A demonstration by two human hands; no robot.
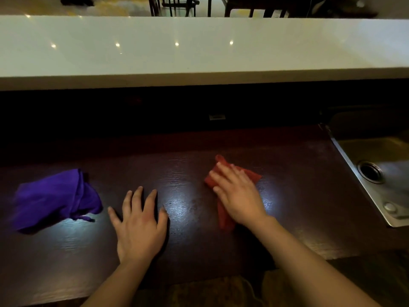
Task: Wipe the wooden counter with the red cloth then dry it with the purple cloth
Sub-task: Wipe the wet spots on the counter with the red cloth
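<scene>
The dark wooden counter (188, 165) stretches across the lower half of the view. My right hand (238, 192) presses flat on the red cloth (223, 214), which lies crumpled right of centre; cloth edges stick out beyond my fingers and below my palm. My left hand (139, 222) rests flat on the bare wood with fingers spread, holding nothing. The purple cloth (55, 200) lies bunched at the left, just clear of my left hand.
A steel sink (374, 173) with a round drain is set into the counter at the right. A raised white countertop (199, 52) runs along the back above a dark recess. Chair legs stand beyond it.
</scene>
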